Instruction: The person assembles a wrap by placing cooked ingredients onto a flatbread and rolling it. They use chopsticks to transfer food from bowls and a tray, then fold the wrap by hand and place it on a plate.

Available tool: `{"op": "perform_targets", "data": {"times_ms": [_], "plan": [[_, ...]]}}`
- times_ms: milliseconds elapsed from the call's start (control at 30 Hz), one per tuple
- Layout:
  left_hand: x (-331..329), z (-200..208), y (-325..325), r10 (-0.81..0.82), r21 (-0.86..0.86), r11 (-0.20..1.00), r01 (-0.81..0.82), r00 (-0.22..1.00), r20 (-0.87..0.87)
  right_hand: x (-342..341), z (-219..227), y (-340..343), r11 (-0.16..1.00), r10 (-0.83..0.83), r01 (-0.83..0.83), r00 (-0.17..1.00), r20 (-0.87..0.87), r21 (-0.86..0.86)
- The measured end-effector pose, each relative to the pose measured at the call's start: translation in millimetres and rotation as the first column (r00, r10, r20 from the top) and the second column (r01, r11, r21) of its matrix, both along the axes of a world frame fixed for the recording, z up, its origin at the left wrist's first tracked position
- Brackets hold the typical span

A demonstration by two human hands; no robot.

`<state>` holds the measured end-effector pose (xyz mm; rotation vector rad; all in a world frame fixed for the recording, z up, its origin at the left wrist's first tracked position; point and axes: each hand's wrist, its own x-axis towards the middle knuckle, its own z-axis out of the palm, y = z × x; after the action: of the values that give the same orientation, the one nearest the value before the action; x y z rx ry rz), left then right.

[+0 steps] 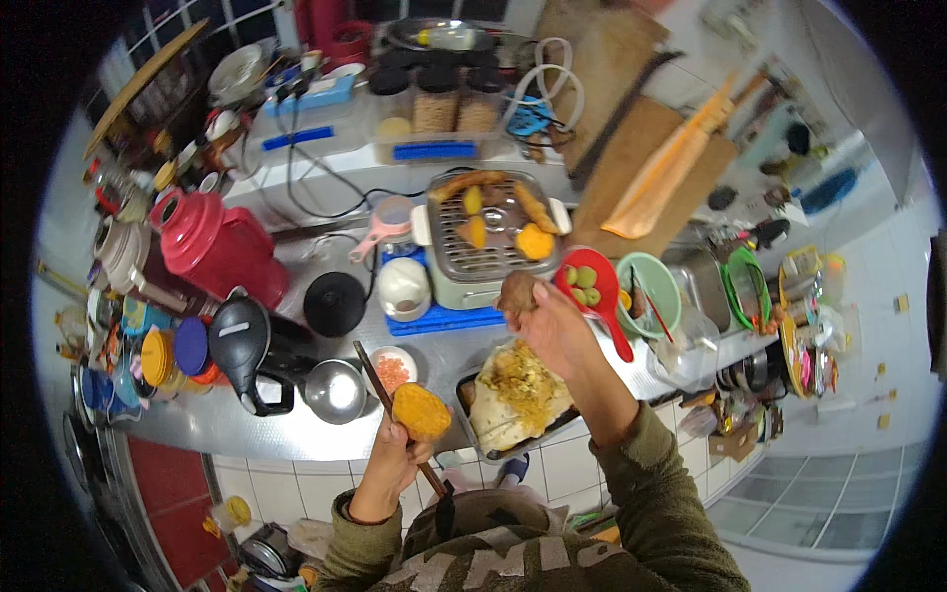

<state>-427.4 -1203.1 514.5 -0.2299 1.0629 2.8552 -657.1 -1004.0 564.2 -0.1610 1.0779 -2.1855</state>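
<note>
My left hand (393, 462) is closed around dark wooden chopsticks (370, 370) and a round, orange-fleshed slice (421, 410) that looks like sweet potato or pumpkin. Fingers bent, my right hand (560, 331) grips a brown lump (517, 295) at the front right corner of an electric grill (464, 294). On the grill lie several orange pieces (534, 243), some long and browned. Below my right hand, a dark tray (469, 424) holds a pale sheet topped with yellow mash (523, 385). A small white bowl (411, 357) of pinkish bits stands just beyond my left hand.
Right of the grill are a red scoop (618, 333) with green fruits and a mint-green bowl (669, 281). To the left stand a black kettle (240, 340), a metal bowl (335, 391) and a red thermos (212, 242). Dark cords (321, 173) run behind the grill.
</note>
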Motion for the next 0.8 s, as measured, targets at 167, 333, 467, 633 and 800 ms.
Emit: {"op": "perform_targets", "data": {"times_ms": [167, 333, 467, 633, 800], "plan": [[-28, 13, 74, -0.206, 0.003, 0.978, 0.207, 0.975, -0.083, 71, 36, 110, 0.988, -0.105, 0.110, 0.993, 0.045, -0.108], [-43, 16, 201, -0.454, -0.073, 0.890, 0.450, 0.889, -0.060, 157, 16, 255, 0.955, -0.297, 0.297, 0.955, 0.011, -0.014], [-30, 22, 334, -0.613, -0.121, 0.777, 0.618, 0.786, 0.082, 250, -14, 365, 0.833, -0.552, 0.553, 0.825, 0.120, 0.035], [-9, 1, 496, -0.864, -0.136, 0.455, 0.880, 0.473, 0.173, 349, -31, 489, 0.624, -0.776, 0.776, 0.600, 0.193, 0.093], [4, 8, 640, -0.954, -0.180, 0.140, 0.974, 0.181, 0.239, 415, -53, 574, 0.331, -0.937, 0.923, 0.297, 0.183, 0.195]]}}
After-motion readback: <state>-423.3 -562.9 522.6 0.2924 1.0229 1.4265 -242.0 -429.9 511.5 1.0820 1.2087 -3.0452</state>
